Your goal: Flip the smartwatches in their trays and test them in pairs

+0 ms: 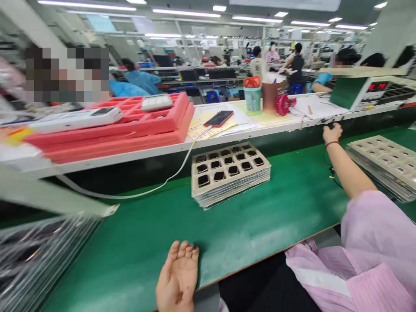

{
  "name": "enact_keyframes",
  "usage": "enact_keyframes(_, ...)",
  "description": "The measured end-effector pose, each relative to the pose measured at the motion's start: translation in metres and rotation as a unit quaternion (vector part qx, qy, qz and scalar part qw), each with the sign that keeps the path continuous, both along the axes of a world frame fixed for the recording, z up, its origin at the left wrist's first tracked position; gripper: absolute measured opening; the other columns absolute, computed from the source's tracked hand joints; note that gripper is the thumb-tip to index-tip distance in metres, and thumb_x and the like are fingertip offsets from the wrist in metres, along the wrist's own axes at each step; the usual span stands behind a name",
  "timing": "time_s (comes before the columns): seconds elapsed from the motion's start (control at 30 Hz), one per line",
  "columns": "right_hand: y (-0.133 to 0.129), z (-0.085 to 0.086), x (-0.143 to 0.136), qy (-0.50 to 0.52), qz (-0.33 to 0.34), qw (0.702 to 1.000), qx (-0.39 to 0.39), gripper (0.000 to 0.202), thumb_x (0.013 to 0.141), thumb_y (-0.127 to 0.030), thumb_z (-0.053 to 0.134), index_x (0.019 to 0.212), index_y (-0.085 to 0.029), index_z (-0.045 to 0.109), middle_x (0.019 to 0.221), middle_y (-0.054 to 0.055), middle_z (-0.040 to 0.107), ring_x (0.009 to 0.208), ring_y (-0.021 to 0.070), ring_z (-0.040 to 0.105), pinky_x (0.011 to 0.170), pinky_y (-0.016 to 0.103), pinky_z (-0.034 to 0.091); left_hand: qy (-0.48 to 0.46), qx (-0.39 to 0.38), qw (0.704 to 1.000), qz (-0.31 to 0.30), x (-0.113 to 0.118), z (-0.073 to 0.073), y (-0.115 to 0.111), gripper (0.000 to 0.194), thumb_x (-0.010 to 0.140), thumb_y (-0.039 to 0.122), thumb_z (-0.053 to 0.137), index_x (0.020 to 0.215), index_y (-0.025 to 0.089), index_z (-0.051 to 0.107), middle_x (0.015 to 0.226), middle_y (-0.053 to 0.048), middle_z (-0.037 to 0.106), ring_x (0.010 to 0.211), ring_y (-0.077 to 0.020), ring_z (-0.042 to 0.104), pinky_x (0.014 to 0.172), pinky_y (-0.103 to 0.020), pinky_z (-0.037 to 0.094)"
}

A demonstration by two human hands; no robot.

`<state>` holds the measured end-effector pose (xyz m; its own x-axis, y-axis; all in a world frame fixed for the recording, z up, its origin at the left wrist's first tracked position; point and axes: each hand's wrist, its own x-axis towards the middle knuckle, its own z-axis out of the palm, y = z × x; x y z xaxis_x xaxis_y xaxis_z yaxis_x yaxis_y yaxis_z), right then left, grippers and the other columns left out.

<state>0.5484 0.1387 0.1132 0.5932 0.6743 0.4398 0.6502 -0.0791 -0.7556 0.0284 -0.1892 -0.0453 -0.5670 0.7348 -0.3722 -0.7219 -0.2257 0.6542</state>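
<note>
My left hand (178,275) rests palm up at the front edge of the green table (156,229), its fingers slightly curled and nothing in it. My right hand (333,132) reaches out to the shelf edge at the right, near thin dark cables (329,121); its fingers are apart and I see nothing held. Between the hands, farther back, sits a stack of beige trays (230,173) with dark square pieces in the top one. Another stack of trays (386,160) with small pieces lies right of my right forearm.
On the raised white shelf (260,130) are red foam trays (130,125), a phone (219,118) with a white cable, cups (252,99), a pink fan (283,105) and a box with a red display (377,86). Clear-wrapped trays (42,255) stand at left. People work beyond.
</note>
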Motion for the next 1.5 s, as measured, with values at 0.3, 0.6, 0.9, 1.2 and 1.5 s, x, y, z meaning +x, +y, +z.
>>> enact_keyframes(0.3, -0.111, -0.074, -0.242, -0.321, 0.544, 0.775, 0.031, 0.051, 0.082, -0.046, 0.067, 0.131, -0.036, 0.059, 0.160, 0.007, 0.035, 0.148, 0.0460, 0.019, 0.113, 0.075, 0.008, -0.026, 0.104, 0.993, -0.057, 0.001, -0.011, 0.002, 0.022, 0.081, 0.024, 0.071, 0.102, 0.017, 0.069, 0.091, -0.005, 0.073, 0.079, -0.0143, 0.069, 0.075, -0.028, 0.057)
enact_keyframes(0.6, -0.132, -0.086, -0.329, -0.280, 0.570, 0.773, 0.004, 0.035, 0.082, -0.042, 0.063, 0.109, -0.019, 0.066, 0.149, 0.018, 0.045, 0.143, 0.0431, 0.028, 0.113, 0.069, 0.014, -0.057, 0.094, 0.994, -0.019, 0.009, -0.002, -0.005, 0.017, 0.085, 0.019, 0.063, 0.101, 0.015, 0.068, 0.088, -0.005, 0.072, 0.075, -0.0134, 0.068, 0.072, -0.028, 0.054)
enact_keyframes(0.9, -0.135, -0.077, -0.163, -0.251, 0.639, 0.726, 0.049, 0.031, 0.094, -0.034, 0.055, 0.069, -0.024, 0.071, 0.133, 0.010, 0.063, 0.132, 0.0327, 0.043, 0.113, 0.054, 0.031, -0.050, 0.081, 0.996, -0.003, 0.006, -0.004, -0.008, 0.019, 0.083, 0.022, 0.064, 0.100, 0.017, 0.068, 0.088, -0.004, 0.072, 0.076, -0.0127, 0.068, 0.072, -0.026, 0.055)
enact_keyframes(1.2, -0.090, -0.037, -0.073, -0.246, 0.501, 0.816, -0.149, 0.036, 0.097, -0.042, 0.048, 0.084, -0.018, 0.071, 0.143, 0.018, 0.055, 0.137, 0.0291, 0.045, 0.114, 0.043, 0.031, 0.160, 0.070, 0.979, -0.103, 0.005, 0.005, 0.003, 0.037, 0.079, 0.041, 0.075, 0.105, 0.017, 0.067, 0.094, -0.007, 0.072, 0.082, -0.0159, 0.069, 0.077, -0.028, 0.056)
enact_keyframes(1.5, -0.082, -0.040, -0.162, -0.273, 0.458, 0.796, -0.287, 0.057, 0.098, -0.057, 0.037, 0.131, -0.016, 0.059, 0.124, 0.017, 0.069, 0.111, 0.0364, 0.064, 0.089, 0.043, 0.049, 0.486, 0.029, 0.863, -0.136, -0.001, 0.051, 0.022, 0.037, 0.089, 0.044, 0.062, 0.113, 0.016, 0.067, 0.109, -0.012, 0.073, 0.098, -0.0211, 0.069, 0.086, -0.033, 0.053)
